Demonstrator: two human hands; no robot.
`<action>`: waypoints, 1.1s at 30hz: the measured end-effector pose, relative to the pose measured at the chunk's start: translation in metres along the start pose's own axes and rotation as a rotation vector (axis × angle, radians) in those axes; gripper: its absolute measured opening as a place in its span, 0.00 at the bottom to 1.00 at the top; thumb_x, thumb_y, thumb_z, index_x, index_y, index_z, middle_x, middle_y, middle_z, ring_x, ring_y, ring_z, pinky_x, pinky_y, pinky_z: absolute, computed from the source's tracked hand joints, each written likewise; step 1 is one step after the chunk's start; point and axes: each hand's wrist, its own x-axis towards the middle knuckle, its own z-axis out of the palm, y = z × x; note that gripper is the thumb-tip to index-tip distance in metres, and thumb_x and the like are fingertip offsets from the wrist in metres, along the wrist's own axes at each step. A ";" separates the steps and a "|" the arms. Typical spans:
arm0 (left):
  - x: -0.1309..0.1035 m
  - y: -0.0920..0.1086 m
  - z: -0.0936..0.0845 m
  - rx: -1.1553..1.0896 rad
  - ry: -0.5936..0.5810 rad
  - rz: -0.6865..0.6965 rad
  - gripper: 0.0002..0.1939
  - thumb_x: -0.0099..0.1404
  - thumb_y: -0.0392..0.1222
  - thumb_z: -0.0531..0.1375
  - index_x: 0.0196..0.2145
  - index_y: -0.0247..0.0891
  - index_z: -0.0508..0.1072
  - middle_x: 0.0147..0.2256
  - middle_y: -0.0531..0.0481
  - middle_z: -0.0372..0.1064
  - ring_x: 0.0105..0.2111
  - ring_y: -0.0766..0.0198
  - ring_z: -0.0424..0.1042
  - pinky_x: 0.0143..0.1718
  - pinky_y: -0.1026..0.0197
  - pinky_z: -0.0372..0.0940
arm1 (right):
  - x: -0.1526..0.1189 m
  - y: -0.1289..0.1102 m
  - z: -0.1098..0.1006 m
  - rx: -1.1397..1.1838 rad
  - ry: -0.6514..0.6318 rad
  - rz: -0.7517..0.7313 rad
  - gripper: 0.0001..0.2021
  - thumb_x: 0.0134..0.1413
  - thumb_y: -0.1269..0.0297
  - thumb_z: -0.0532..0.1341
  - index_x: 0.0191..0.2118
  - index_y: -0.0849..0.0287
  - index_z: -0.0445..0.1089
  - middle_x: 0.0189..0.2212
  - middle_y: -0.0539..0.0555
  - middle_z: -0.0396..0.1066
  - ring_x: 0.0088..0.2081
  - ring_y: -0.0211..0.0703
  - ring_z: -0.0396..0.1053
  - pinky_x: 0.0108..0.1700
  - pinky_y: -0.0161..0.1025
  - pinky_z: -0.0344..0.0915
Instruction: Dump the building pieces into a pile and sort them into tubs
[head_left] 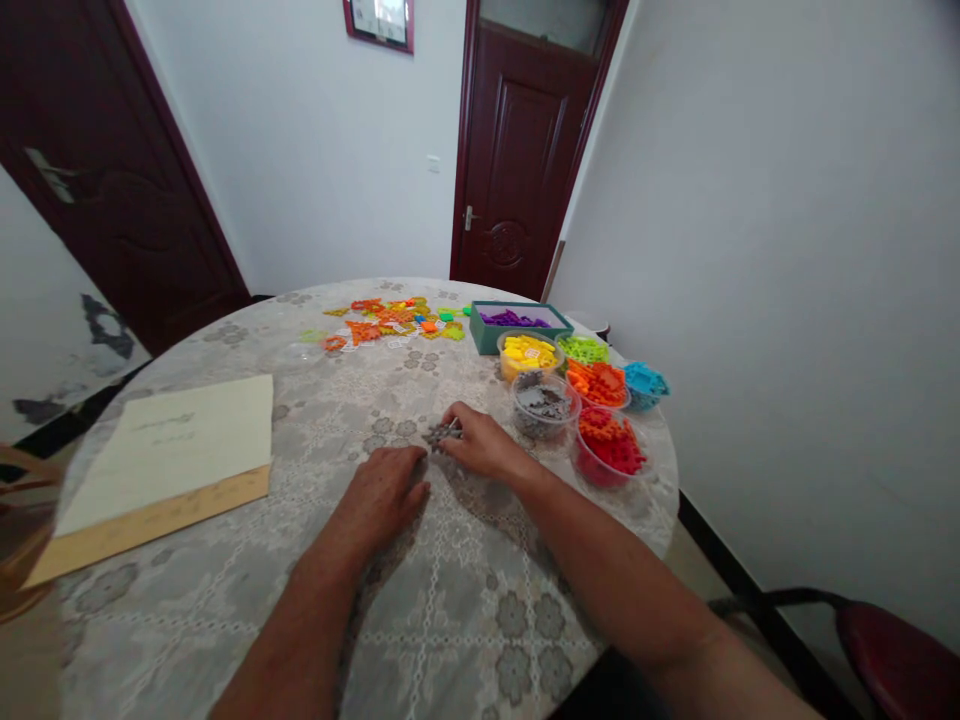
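In the middle of the table, my right hand is closed on several small grey plastic pieces, gripped between thumb and fingers. My left hand rests just to the left, its fingers stretched toward the grey pieces and its thumb apart. I cannot make out whether its fingertips touch them. Nothing shows in the left palm. A clear tub of grey pieces stands right of my right hand. Beside it is a clear tub of red pieces.
Further tubs hold yellow pieces, orange pieces, green pieces and blue pieces. A green box contains purple pieces. Loose orange and yellow pieces lie at the back. Paper sheets lie at left on the patterned tablecloth.
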 end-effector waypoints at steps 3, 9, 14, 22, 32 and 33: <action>0.000 0.004 -0.003 0.028 -0.017 -0.028 0.20 0.67 0.41 0.61 0.55 0.39 0.75 0.53 0.37 0.76 0.55 0.44 0.72 0.58 0.45 0.66 | -0.012 -0.008 -0.042 -0.046 0.056 -0.056 0.11 0.60 0.66 0.64 0.47 0.53 0.70 0.37 0.50 0.77 0.38 0.43 0.72 0.40 0.36 0.63; 0.000 0.005 -0.002 0.061 -0.044 -0.022 0.19 0.68 0.41 0.60 0.56 0.38 0.75 0.56 0.37 0.75 0.56 0.45 0.71 0.60 0.45 0.64 | -0.025 0.015 -0.136 -0.234 0.083 0.001 0.12 0.58 0.71 0.65 0.48 0.53 0.75 0.45 0.54 0.79 0.45 0.46 0.74 0.47 0.39 0.66; 0.001 -0.007 0.006 0.004 0.039 -0.013 0.18 0.68 0.41 0.59 0.54 0.39 0.76 0.53 0.37 0.77 0.54 0.45 0.72 0.58 0.44 0.66 | -0.016 0.058 -0.168 -0.356 0.036 0.076 0.16 0.53 0.74 0.65 0.48 0.57 0.78 0.45 0.55 0.79 0.42 0.46 0.75 0.44 0.38 0.67; 0.004 -0.021 0.013 -0.041 0.189 0.028 0.14 0.68 0.43 0.57 0.48 0.42 0.77 0.46 0.40 0.79 0.48 0.47 0.75 0.52 0.45 0.70 | -0.025 0.091 -0.170 -0.293 0.221 0.068 0.15 0.58 0.70 0.63 0.50 0.59 0.78 0.51 0.58 0.79 0.50 0.48 0.75 0.54 0.42 0.67; 0.013 -0.025 0.016 -0.007 0.213 0.003 0.12 0.70 0.48 0.57 0.45 0.40 0.75 0.44 0.41 0.77 0.47 0.48 0.74 0.53 0.45 0.68 | -0.135 0.136 -0.158 0.152 1.223 0.192 0.18 0.61 0.55 0.58 0.49 0.62 0.75 0.41 0.58 0.77 0.35 0.43 0.72 0.40 0.41 0.69; 0.013 -0.024 0.016 0.003 0.216 0.001 0.12 0.70 0.48 0.57 0.45 0.40 0.75 0.44 0.41 0.77 0.47 0.48 0.73 0.53 0.46 0.68 | -0.147 0.147 -0.151 0.232 1.253 0.241 0.20 0.60 0.55 0.59 0.50 0.63 0.74 0.41 0.58 0.77 0.34 0.42 0.72 0.38 0.40 0.69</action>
